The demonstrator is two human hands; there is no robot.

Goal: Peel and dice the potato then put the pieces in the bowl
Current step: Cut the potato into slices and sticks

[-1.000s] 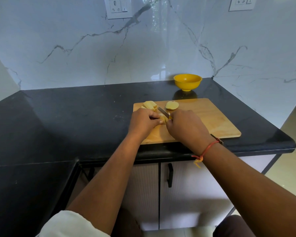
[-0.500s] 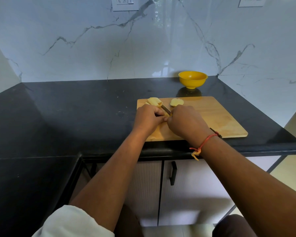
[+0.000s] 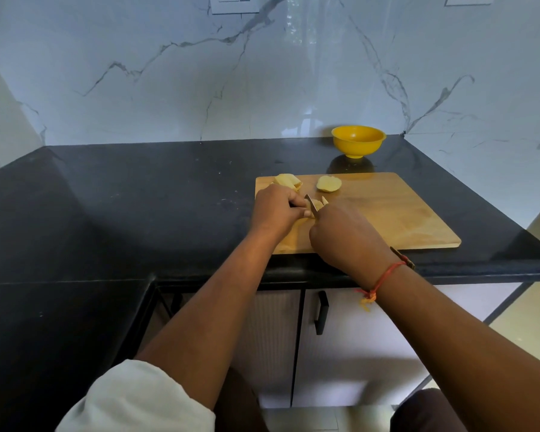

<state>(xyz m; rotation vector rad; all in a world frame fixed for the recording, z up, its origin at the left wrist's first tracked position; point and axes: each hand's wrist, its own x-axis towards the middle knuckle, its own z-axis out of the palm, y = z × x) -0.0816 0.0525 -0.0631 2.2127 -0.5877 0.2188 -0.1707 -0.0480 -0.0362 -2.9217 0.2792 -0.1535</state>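
Note:
A wooden cutting board [image 3: 387,213] lies on the black counter. My left hand [image 3: 275,210] curls over a peeled potato piece [image 3: 318,202] near the board's left front and holds it down. My right hand [image 3: 346,235] grips a knife whose handle is hidden; its blade [image 3: 311,204] stands in the piece between my hands. Cut potato slices [image 3: 287,181] lie at the board's back left corner. A peeled potato half [image 3: 329,183] rests just to their right. The yellow bowl [image 3: 358,141] stands behind the board by the wall.
The black counter [image 3: 169,198] runs left and wraps round a corner toward me. Marble walls close off the back and right. The counter's front edge lies just under my wrists, with cabinet doors [image 3: 340,338] below.
Both hands have stayed together over the potato piece. The blade has shifted slightly right along it. My head view has moved a little.

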